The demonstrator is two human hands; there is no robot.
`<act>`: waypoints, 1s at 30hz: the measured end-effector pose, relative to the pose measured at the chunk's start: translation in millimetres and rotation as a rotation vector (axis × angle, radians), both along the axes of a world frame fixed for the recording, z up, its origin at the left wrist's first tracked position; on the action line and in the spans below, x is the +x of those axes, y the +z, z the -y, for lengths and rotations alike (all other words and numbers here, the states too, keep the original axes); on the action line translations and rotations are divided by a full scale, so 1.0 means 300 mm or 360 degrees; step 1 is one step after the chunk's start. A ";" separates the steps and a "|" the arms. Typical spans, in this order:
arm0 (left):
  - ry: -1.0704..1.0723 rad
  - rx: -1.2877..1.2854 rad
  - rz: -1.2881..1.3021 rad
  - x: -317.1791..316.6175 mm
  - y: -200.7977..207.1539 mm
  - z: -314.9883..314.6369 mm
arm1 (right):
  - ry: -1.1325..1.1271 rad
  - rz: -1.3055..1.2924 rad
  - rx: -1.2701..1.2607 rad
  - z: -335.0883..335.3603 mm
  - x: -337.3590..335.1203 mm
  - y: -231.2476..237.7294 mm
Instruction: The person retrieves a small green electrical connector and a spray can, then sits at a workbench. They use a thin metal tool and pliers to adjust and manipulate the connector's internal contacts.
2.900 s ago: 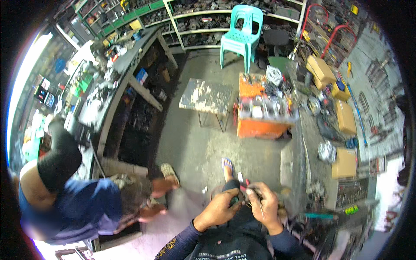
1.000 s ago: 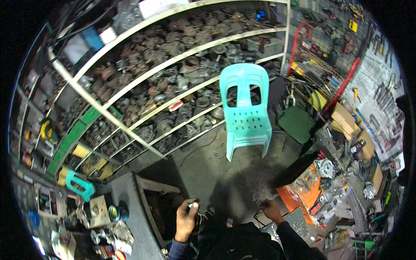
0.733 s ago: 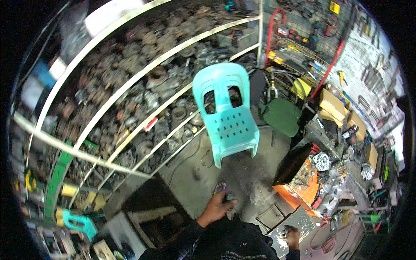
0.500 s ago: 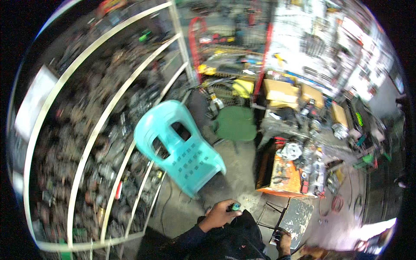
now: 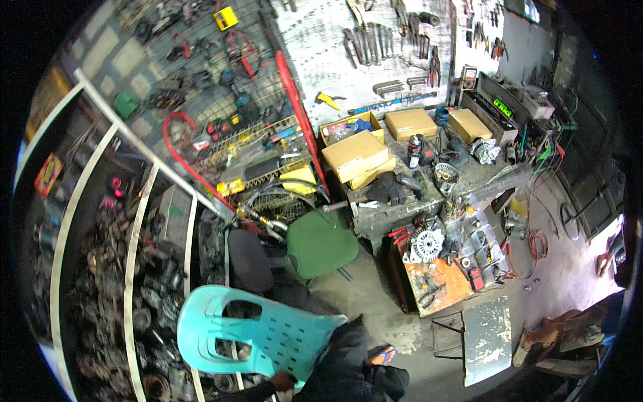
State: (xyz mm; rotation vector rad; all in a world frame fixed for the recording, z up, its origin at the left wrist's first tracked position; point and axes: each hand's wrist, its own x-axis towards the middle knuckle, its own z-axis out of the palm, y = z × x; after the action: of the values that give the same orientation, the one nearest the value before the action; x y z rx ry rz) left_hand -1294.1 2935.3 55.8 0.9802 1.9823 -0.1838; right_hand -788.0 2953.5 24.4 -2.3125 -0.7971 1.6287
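My left hand is at the bottom of the view, at the near edge of a turquoise plastic chair. It is small and dark here; I cannot make out its fingers or whether anything is in them. The chair has two large holes at its left end and rows of small slots. My dark-clothed legs overlap its right end, and a sandalled foot shows on the floor beside them. My right hand is out of view.
A green stool seat stands beyond the chair. An orange-topped stand holds an alternator and parts; a worn low table is nearer. Boxes crowd the workbench. A pale metal rack fills the left.
The view has swung right and my body is now over the chair's right end. My left hand, earlier holding a small green-topped thing, is by the chair; my right hand has left view.
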 end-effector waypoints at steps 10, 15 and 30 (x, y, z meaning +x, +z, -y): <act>0.0252 -0.0276 0.0208 -0.310 -0.222 -0.148 | -0.0225 -0.0058 -0.0194 -0.189 -0.533 -0.211; 0.0054 -0.0224 0.0165 -0.497 -0.331 -0.308 | -0.0402 -0.0194 -0.0136 -0.103 -0.723 -0.395; -0.2067 0.0296 0.0546 -1.025 -0.756 -0.960 | -0.1140 0.0018 -0.0210 0.693 -1.582 -0.578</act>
State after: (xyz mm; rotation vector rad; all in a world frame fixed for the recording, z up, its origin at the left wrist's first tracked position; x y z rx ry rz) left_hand -1601.6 3223.2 -171.0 2.1263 0.8143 -0.4907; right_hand -1262.7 2745.4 -149.0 -2.2920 0.1564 1.3521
